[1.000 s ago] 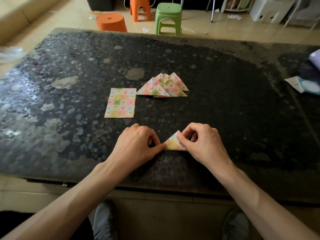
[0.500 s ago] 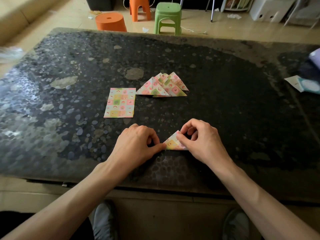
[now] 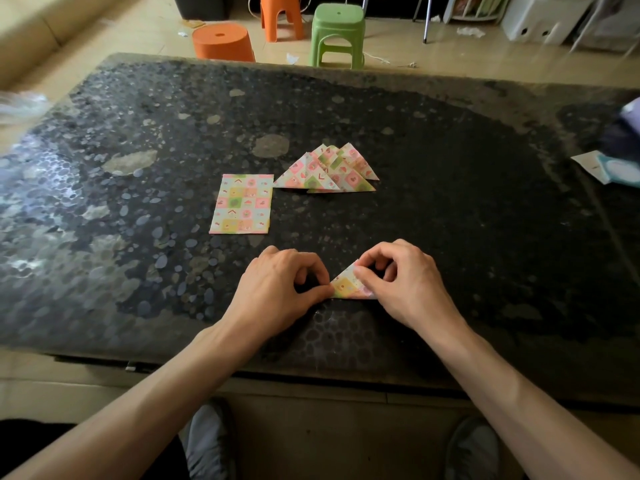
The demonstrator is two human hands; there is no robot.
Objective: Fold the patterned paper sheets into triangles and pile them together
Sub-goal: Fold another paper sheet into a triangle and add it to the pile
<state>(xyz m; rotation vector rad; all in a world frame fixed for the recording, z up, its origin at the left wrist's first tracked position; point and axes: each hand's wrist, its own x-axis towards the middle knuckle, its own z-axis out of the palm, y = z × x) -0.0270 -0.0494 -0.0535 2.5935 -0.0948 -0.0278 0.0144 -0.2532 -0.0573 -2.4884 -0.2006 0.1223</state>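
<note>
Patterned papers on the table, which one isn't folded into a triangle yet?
The rectangular sheet, lying flat just left of the triangle pile. The pile's pieces and the held piece are already triangles.

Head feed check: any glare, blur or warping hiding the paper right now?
Head view: pale glare washes the table on its left side; the wide lens bows the far edge and smears the left border; triangle, pile and sheets read sharp; left hand and right hand cover the triangle's ends and cast shadow below them.
</note>
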